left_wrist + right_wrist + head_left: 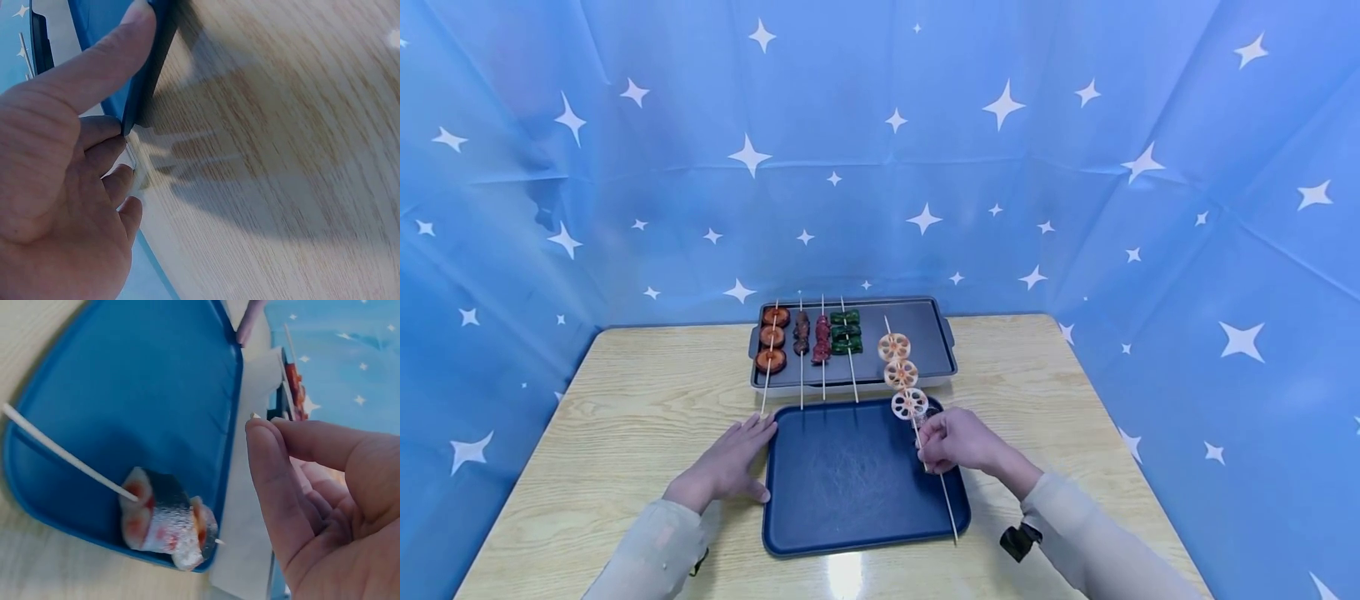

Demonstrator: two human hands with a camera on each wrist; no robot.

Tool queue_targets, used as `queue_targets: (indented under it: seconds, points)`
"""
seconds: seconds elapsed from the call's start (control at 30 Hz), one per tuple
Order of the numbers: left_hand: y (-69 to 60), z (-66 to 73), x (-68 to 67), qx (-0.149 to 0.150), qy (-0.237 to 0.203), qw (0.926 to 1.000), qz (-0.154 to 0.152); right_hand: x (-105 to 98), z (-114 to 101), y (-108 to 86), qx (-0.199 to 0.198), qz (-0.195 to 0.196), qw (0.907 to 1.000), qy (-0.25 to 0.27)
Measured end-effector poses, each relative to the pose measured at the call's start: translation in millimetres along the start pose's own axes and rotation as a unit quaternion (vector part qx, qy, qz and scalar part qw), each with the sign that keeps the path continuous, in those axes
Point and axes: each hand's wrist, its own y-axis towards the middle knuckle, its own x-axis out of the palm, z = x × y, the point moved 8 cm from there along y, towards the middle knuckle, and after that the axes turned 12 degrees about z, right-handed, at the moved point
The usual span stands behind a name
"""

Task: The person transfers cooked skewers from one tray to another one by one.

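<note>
The right hand (pixel 953 440) pinches the lotus-root skewer (pixel 900 375) by its bare stick, likely to leave the slices untouched, over the grill pan's (pixel 919 323) right side; the left hand (pixel 728 463), loosely spread, touches the blue tray's (pixel 842 492) left rim, seemingly steadying it.

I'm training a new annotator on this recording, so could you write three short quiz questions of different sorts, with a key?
1. What does the right hand pinch?
A) the green skewer
B) the lotus root skewer
C) the mushroom skewer

2. True or false: the left hand holds a skewer.

3. Not counting the one in hand, how many skewers lie on the grill pan?

Key:
1. B
2. False; the left hand holds no skewer and touches the left edge of the blue tray.
3. Four
</note>
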Motion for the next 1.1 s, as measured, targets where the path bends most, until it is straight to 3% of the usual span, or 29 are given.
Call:
queue_targets:
  seconds: [0.27, 1.1]
  points:
    - [-0.5, -1.2, -1.7, -0.005, 0.001, 1.0, 0.0, 8, 14, -11.8, 0.001, -0.007, 0.9999, -0.013]
    - [-0.3, -0.7, -1.7, -0.004, -0.003, 1.0, 0.001, 19, 41, -40.1, 0.007, -0.081, 0.9951, -0.056]
